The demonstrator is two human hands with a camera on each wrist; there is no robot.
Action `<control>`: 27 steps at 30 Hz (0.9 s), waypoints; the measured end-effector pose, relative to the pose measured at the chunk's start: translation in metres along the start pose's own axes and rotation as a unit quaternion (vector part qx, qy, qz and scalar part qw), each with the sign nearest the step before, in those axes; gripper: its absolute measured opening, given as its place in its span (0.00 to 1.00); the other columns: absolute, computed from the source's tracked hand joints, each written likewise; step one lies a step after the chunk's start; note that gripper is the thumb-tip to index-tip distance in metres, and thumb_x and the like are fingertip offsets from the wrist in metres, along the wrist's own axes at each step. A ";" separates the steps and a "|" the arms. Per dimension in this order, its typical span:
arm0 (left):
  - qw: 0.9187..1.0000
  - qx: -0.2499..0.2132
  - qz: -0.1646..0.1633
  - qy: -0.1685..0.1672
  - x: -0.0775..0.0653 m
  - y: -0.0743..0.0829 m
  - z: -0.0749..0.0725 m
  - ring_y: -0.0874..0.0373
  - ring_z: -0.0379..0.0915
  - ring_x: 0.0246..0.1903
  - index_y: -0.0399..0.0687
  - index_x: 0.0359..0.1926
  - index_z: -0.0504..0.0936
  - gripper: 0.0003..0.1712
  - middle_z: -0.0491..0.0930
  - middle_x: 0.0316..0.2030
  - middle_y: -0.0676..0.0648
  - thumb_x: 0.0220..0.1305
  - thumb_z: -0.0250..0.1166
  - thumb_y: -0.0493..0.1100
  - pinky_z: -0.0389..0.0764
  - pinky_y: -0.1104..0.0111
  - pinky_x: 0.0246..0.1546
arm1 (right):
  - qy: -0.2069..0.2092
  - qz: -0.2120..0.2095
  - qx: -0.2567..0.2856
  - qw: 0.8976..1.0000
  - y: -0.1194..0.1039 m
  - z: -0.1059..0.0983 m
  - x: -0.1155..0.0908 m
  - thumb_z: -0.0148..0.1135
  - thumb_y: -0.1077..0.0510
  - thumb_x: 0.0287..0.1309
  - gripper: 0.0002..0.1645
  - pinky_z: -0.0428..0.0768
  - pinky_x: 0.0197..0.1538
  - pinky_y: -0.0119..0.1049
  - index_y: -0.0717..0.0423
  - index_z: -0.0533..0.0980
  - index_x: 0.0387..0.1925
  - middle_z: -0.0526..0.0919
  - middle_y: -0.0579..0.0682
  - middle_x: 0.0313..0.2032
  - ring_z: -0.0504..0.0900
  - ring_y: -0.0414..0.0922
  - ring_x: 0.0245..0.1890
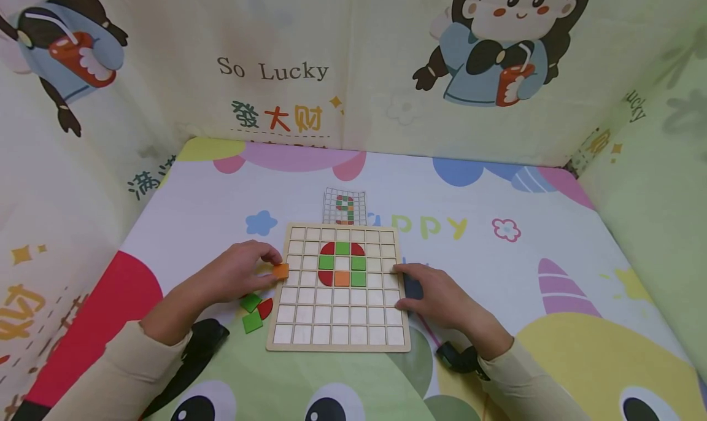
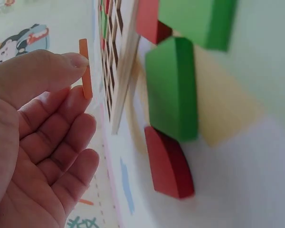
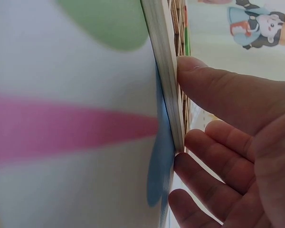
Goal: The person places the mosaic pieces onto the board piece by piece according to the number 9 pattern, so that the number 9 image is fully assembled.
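The pale, square-celled grid board [image 1: 340, 315] looks like bare matt wood, its edge [image 3: 166, 66] streaked lengthwise. My orange square tile [image 1: 281, 271], the green square tile [image 1: 253, 322] and the red rounded tile [image 1: 265, 308] look smooth. My beige sleeves [image 1: 118, 363] are matt cloth; the printed cream backdrop [image 1: 375, 59] looks like faintly creased fabric.

The board [image 1: 359, 315] hides the lower end of your pattern card [image 1: 345, 206]; in your left wrist view, the top edge cuts off a blurred green block [image 2: 194, 19].
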State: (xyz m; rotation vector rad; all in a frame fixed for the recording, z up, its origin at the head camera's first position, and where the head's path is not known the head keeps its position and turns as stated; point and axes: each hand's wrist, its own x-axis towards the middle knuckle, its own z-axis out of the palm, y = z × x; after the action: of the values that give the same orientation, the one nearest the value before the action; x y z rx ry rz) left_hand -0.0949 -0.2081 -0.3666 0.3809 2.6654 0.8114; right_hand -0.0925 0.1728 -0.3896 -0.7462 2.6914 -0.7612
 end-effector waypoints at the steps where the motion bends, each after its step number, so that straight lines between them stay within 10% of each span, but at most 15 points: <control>1: 1.000 0.000 0.001 0.001 0.001 0.002 0.000 0.49 0.72 0.47 0.42 0.47 0.82 0.17 0.80 0.45 0.47 0.59 0.73 0.42 0.81 0.58 0.47 | 0.000 0.000 0.000 1.000 0.000 0.000 0.000 0.75 0.52 0.55 0.36 0.73 0.60 0.55 0.58 0.74 0.63 0.78 0.56 0.60 0.75 0.57 0.60; 27: 0.998 -0.003 0.056 -0.007 0.017 0.038 0.015 0.50 0.76 0.50 0.42 0.52 0.83 0.18 0.82 0.47 0.49 0.61 0.72 0.41 0.81 0.59 0.49 | -0.001 0.001 -0.002 1.000 0.001 0.000 0.001 0.75 0.52 0.55 0.36 0.73 0.60 0.54 0.58 0.74 0.63 0.78 0.56 0.59 0.76 0.56 0.60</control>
State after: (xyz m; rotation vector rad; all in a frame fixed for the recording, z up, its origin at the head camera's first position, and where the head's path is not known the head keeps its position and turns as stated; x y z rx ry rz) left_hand -0.0983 -0.1648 -0.3608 0.5352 2.6483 0.8455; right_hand -0.0937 0.1731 -0.3907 -0.7459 2.6917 -0.7543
